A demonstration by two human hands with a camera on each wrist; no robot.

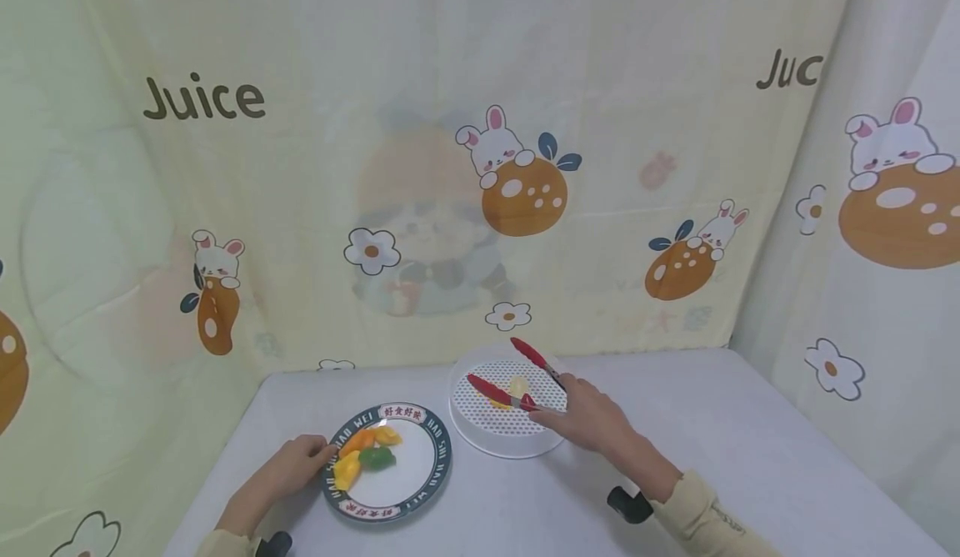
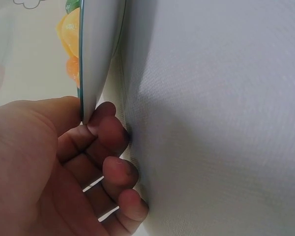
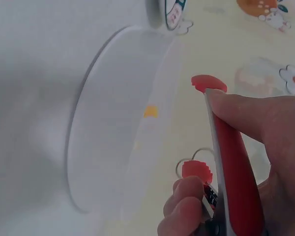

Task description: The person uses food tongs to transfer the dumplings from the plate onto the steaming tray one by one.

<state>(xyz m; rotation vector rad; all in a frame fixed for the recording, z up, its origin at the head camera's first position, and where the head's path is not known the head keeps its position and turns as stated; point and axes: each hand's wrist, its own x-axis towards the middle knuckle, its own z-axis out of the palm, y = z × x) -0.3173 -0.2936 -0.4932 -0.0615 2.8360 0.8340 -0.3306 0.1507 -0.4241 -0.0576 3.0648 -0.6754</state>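
My left hand (image 1: 300, 461) pinches the left rim of a white plate (image 1: 408, 474) with a dark lettered border; in the left wrist view the thumb lies over the rim and fingers are below it. On the plate lie pepper-like pieces: an orange one (image 1: 357, 441), yellow ones (image 1: 347, 471) and a green one (image 1: 377, 458). My right hand (image 1: 592, 415) grips red-tipped tongs (image 1: 491, 390), their arms spread apart over a round white basket (image 1: 487, 443) with a perforated bottom. Inside it, partly hidden by the tongs, a pale yellow piece (image 1: 518, 386) shows.
Both vessels stand side by side on a white-covered table (image 1: 675, 440), the basket toward the back. A printed curtain (image 1: 315, 165) with rabbits and fruit hangs behind the table and along its sides.
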